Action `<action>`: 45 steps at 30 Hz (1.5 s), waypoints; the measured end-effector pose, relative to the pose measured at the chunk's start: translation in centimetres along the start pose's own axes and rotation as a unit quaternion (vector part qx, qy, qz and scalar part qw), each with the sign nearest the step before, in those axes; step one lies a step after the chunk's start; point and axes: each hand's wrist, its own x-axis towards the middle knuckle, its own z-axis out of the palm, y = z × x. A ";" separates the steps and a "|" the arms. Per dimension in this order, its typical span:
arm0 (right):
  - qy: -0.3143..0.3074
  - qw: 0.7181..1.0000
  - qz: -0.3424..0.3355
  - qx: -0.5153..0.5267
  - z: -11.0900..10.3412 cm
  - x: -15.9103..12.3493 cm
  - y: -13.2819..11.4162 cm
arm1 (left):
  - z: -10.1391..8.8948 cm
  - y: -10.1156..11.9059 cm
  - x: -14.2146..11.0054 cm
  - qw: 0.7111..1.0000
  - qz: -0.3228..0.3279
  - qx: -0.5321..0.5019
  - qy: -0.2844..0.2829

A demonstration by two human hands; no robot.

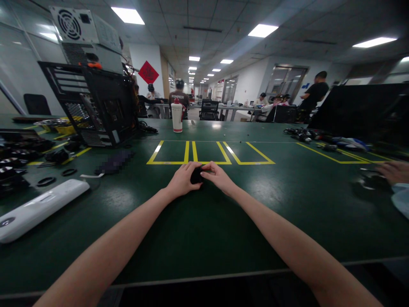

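Note:
Both my hands meet over the middle of the green table [198,230], just in front of the yellow tape outlines. A small black object [196,175] sits between them, mostly covered by fingers; its kind cannot be made out. My left hand [182,180] wraps round its left side, thumb at the bottom and fingers over the top. From the right, my right hand [219,175] touches it with thumb and fingertips drawn together.
At left stand an open computer case [105,100] with power supplies [86,25] on it, a long white device [44,207] and black rings [46,181]. A white cup [177,117] stands at the back. Another person's hand [394,171] works at far right, near cables [300,134].

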 end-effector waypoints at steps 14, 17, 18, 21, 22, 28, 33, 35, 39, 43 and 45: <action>0.001 1.000 0.024 0.013 0.1 0.0 0.4 | 0.2 -0.1 0.1 1.000 0.004 0.009 0.004; 0.008 1.000 0.023 0.014 0.1 0.1 0.5 | 0.1 -0.1 0.1 1.000 0.002 0.007 0.002; 0.012 1.000 0.024 0.013 0.1 0.2 0.5 | 0.1 -0.1 0.0 1.000 0.001 0.005 0.001; 0.016 0.999 0.047 0.012 0.1 0.2 0.3 | 0.1 -0.1 0.0 1.000 0.000 0.004 0.001; 0.012 0.998 0.057 0.013 0.0 0.1 0.1 | 0.1 -0.1 0.0 1.000 0.000 0.005 0.000; -0.009 0.999 0.052 -0.004 -0.1 -0.2 -0.5 | 0.1 -0.2 0.0 1.000 0.005 0.007 -0.002; -0.010 0.999 0.044 -0.012 0.1 -0.5 -0.4 | 0.2 -0.2 0.0 1.000 0.003 0.015 -0.003; -0.004 0.999 0.049 -0.001 0.2 -0.4 -0.3 | 0.2 -0.2 0.0 1.000 0.004 0.014 -0.001; 0.000 0.998 0.060 0.007 0.3 -0.2 -0.3 | 0.2 -0.2 0.0 1.000 0.007 0.011 -0.001; -0.012 0.996 0.083 0.003 0.0 -0.2 -0.3 | 0.2 -0.2 0.1 1.000 0.008 0.010 0.001; -0.023 0.997 0.075 -0.004 -0.2 -0.1 -0.2 | 0.2 -0.3 0.1 1.000 0.008 0.010 0.001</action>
